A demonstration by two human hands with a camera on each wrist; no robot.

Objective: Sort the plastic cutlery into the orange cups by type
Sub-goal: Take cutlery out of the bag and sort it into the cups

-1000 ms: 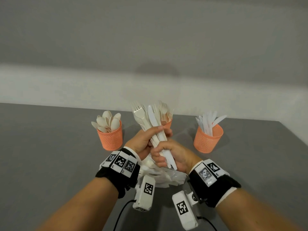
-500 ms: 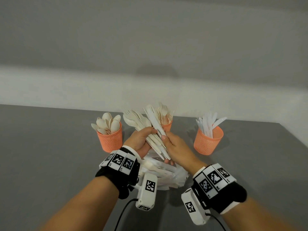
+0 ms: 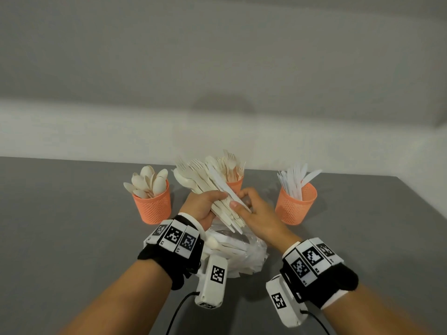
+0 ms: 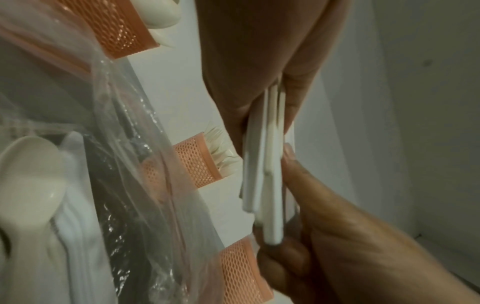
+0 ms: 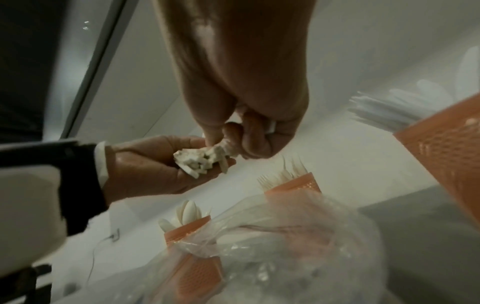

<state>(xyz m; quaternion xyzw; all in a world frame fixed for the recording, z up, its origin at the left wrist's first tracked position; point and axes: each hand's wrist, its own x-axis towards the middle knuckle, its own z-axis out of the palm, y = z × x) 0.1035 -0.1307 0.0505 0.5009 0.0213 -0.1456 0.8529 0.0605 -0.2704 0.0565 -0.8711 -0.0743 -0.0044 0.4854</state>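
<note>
Cutlery bundle [image 3: 212,189] lower; handle-ends wrist-view only.

No readable text anywhere; the wrist bands [image 3: 174,236] and camera housings [image 3: 217,274] carry only black-and-white square marker patterns.

middle orange cup [image 3: 234,185] mostly hidden behind held cutlery bundle [image 3: 212,187], bag contents [image 3: 232,247] blurred

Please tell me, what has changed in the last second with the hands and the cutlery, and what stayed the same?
The bundle of cutlery in the left hand tilted from nearly upright to leaning left. The right hand let go of its fist grip on the handles and now pinches one white knife on top of the bundle. The three orange cups and the plastic bag stayed in place.
</note>
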